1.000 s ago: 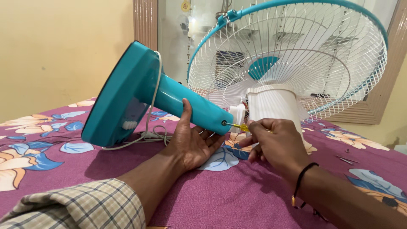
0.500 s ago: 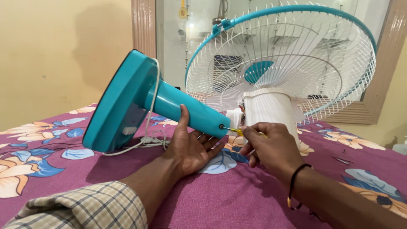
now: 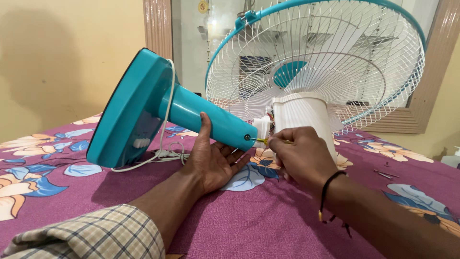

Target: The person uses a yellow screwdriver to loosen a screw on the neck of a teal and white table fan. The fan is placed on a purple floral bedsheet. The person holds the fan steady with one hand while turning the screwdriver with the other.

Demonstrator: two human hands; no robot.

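Two bare hands work on a teal table fan [image 3: 215, 120] lying tipped on a purple floral cloth [image 3: 268, 225], filling the middle of the view. At its stem's lower end, the right hand [image 3: 299, 156] has its fingers pressed together, pinching a small yellow-handled screwdriver [image 3: 262, 141] whose tip meets a screw in the stem. At 9 o'clock from that tip, the left hand [image 3: 213, 160] lies spread open, palm up, under the stem, thumb against it. At 9 o'clock stands the teal base [image 3: 129, 110], a white cord [image 3: 165, 156] trailing below. The white wire guard [image 3: 330, 62] rises at 1 o'clock. A round yellow sticker [image 3: 204, 6] sits at 12 o'clock.
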